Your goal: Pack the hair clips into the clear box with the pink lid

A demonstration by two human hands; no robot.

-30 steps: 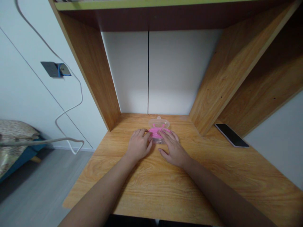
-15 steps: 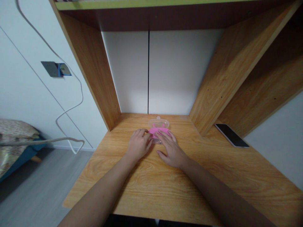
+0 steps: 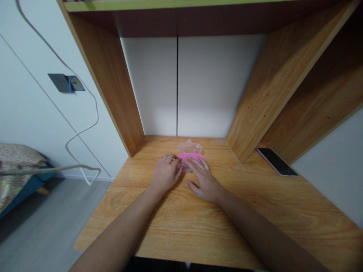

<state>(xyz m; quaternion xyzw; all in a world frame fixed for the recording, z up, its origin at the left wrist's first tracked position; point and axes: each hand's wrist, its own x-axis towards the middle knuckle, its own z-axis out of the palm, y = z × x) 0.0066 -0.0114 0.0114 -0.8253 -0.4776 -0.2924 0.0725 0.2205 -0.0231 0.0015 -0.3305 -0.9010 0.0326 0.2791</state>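
view: head camera, looking forward and down into a wooden desk nook, both forearms entering from the bottom edge.

left hand: left hand (image 3: 166,173) sits at centre frame, palm down, just left of the case.

left fingers: left fingers (image 3: 173,160) slightly curled, tips touching the case's left edge. Cannot tell if they have a real grip.

right hand: right hand (image 3: 204,182) sits just right of centre, palm down, thumb out toward the left hand.

right fingers: right fingers (image 3: 195,161) extended and slightly spread, lying across the near part of the case. Not wrapped around it; no grip visible.

case: clear plastic case (image 3: 190,148), rounded, with a small tab at its far end. Lies flat on the table, centre frame, near the back panel, partly covered by both hands.

inside: pink piece (image 3: 190,156), looped at the far end, sits in or under the clear plastic. Near part hidden by the fingers. Exact shape cannot be told.

table: light oak-grain table (image 3: 181,230), fills the lower middle of the frame.

right side: black phone (image 3: 276,161) lies face up at the right of the table, well apart from the hands, beside a wooden side panel (image 3: 272,83).

upper left: white cable (image 3: 96,109) runs down the wall from a wall socket (image 3: 64,83).

lower left: patterned bed (image 3: 17,158) beyond the table, above a grey floor (image 3: 48,215).
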